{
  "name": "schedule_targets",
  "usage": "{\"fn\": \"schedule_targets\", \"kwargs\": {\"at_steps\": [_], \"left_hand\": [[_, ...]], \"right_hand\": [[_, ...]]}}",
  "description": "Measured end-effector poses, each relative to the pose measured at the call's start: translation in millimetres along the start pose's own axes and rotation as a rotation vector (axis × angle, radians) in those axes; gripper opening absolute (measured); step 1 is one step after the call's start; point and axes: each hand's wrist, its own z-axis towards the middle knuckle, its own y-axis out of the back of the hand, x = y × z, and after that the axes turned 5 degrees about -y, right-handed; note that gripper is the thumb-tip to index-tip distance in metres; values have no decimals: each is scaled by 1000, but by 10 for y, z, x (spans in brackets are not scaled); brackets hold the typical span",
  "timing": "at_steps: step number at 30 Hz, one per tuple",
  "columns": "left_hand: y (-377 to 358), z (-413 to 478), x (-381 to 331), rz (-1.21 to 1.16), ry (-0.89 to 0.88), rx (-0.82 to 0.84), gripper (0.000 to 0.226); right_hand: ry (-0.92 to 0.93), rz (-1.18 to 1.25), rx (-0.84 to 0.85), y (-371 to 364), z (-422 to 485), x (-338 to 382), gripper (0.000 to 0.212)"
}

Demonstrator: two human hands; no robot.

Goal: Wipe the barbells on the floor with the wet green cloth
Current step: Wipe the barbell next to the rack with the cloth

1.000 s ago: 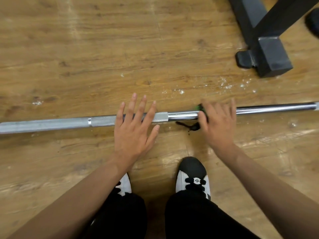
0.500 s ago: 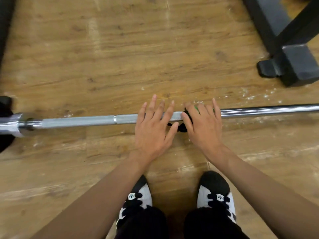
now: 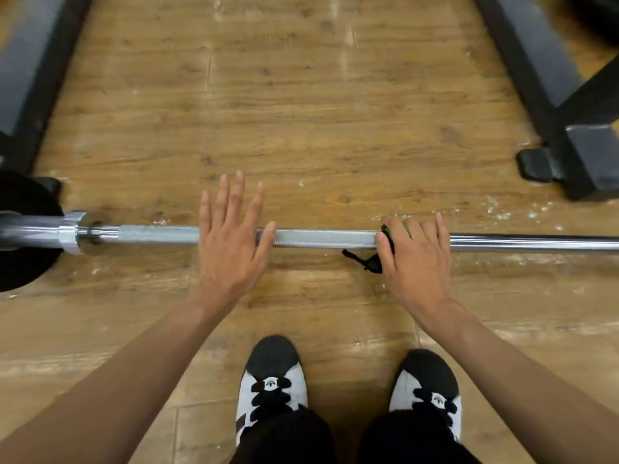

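Barbell [image 3: 321, 238] cut off at both edges, your left hand [image 3: 231, 249] spread flat on it, your right hand [image 3: 413, 262] gripping the cloth [image 3: 388, 233] on it, cloth mostly hidden

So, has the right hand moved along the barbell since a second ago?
Yes, leftward: the right hand, holding the green cloth, was on the barbell past the knurling; now its thumb sits at the knurling's end.
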Motion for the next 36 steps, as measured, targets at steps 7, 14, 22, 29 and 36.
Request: {"fn": "schedule_targets", "kwargs": {"at_steps": [7,14,22,29,36], "left_hand": [[-52,21,33,71,5,15,65],[-90,140,105,91,-19,-7,67],[-162,343,153,86,-37,-21,68],[-167,465,194,82,-42,53,72],[-218,418,182,80,-41,14,72]], "right_hand": [[-43,2,56,-42,-6,597,50],[318,-45,53,-116,147,725,50],[164,-98,-14,-12,266,-247,52],[282,21,-51,-322,410,653,46],[372,-81,-148,-197,205,-155,48]]}}
